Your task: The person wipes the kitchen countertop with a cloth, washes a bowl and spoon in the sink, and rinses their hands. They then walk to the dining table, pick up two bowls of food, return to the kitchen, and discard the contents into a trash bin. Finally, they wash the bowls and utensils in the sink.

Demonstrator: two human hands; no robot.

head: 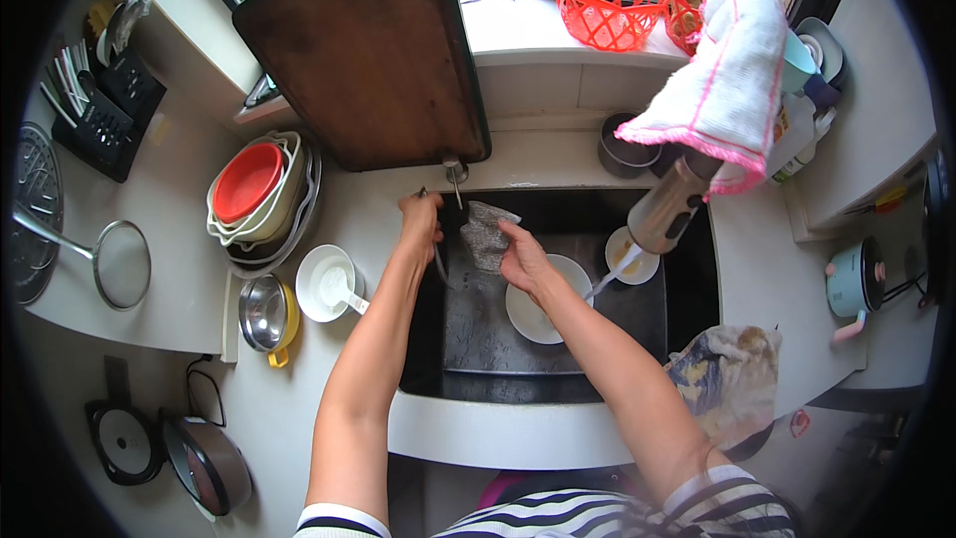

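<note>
My left hand is closed around a thin metal utensil at the sink's left edge. Most of that utensil is hidden by the fingers, so its kind is unclear. Between thumb and fingers, my right hand pinches a grey dishcloth over the dark sink. Partly behind my right wrist, a white bowl sits in the basin. Water runs from the faucet head toward that bowl. A smaller white bowl with yellowish residue stands right of it, under the faucet.
A white cloth with pink edging drapes over the faucet. Behind the sink leans a large cutting board. Stacked basins, a white bowl with a spoon and a yellow-handled steel cup stand left. A rag hangs at the front right.
</note>
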